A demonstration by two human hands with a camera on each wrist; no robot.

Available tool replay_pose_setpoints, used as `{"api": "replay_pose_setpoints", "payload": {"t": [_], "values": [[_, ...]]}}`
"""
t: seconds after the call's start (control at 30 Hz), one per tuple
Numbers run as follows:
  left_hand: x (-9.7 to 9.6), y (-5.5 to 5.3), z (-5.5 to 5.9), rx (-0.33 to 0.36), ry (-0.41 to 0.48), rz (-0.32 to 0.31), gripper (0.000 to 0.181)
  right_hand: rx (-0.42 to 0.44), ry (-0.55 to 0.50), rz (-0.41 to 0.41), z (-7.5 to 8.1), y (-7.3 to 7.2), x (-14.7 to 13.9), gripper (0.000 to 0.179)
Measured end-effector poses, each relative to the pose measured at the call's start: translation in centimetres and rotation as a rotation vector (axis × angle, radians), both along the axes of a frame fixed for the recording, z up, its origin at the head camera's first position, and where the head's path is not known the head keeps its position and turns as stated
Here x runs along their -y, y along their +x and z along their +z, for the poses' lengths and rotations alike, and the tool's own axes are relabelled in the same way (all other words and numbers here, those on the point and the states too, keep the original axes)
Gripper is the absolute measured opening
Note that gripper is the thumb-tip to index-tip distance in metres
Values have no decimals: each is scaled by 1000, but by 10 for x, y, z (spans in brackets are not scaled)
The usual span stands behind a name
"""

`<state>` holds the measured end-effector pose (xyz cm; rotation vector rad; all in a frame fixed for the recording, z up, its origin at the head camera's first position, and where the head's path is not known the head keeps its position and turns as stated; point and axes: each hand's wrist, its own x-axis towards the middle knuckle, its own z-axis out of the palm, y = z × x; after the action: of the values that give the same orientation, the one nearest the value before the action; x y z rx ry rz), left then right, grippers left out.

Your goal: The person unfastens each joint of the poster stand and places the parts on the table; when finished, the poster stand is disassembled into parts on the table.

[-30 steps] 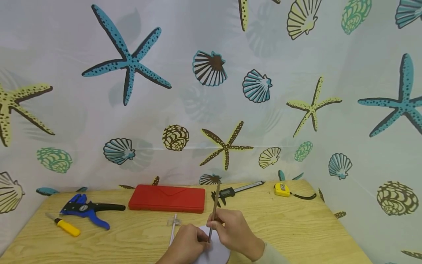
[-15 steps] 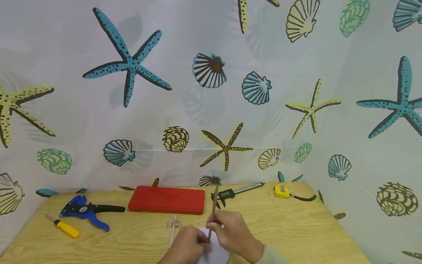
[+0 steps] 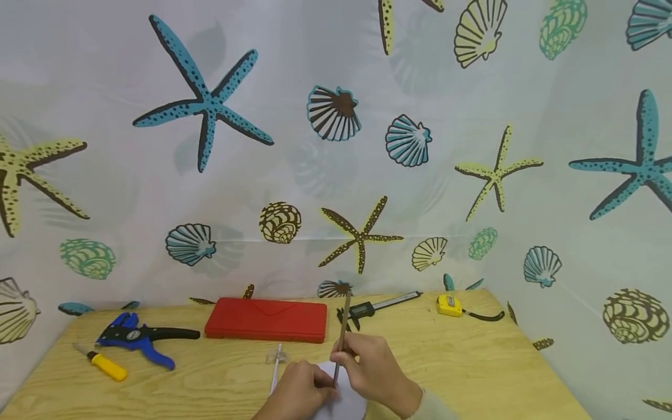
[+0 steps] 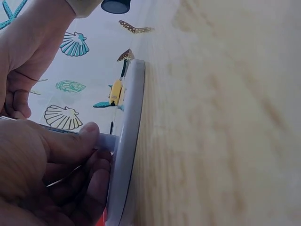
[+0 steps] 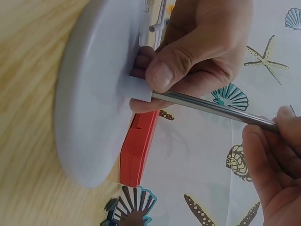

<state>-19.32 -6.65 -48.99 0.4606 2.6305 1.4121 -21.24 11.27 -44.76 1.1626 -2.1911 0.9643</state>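
Note:
A round white base (image 3: 350, 402) lies flat on the table before me, with a short white collar (image 5: 136, 88) rising from its middle. A slim metal rod (image 3: 343, 321) stands in that collar, its upper end leaning slightly right in the head view. My left hand (image 3: 300, 389) pinches the collar low down, thumb (image 5: 162, 75) right where the rod meets it. Higher up, my right hand (image 3: 374, 370) holds the rod between thumb and fingers. The rod's lower end is hidden inside the collar.
Just left of the base lies a thin white stick (image 3: 275, 370) with a clear plastic piece (image 3: 273, 356). Behind are a red case (image 3: 266, 319), a digital caliper (image 3: 378, 304) and a yellow tape measure (image 3: 448, 304). Blue wire strippers (image 3: 133, 335) and a yellow-handled screwdriver (image 3: 108, 366) lie left.
Both hands keep their grip and place. The rod's upper end has tipped very slightly right since half a second ago; the head view has shifted a little.

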Motion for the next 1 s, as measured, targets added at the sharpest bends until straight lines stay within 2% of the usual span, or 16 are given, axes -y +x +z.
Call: {"api": "replay_pose_setpoints", "payload": {"t": [0.1,0.3,0.4,0.63,0.9,1.0], "values": [[0,0,-2,16,5,-12,8,-11,-2,3,-1,2,-2,7],[0,0,-4,1,1,-15,7,-44,-8,23,-3,5,-1,7],[0,0,-3,10,-5,-17,6,-60,-11,7,-2,5,0,10],[-1,0,-1,51,9,-3,5,-34,-3,-19,-1,4,-1,7],[-2,0,0,45,0,-4,4,-22,-16,-12,-1,1,-2,8],[-1,0,1,39,-4,2,4,-75,-3,1,1,1,-1,7]]}}
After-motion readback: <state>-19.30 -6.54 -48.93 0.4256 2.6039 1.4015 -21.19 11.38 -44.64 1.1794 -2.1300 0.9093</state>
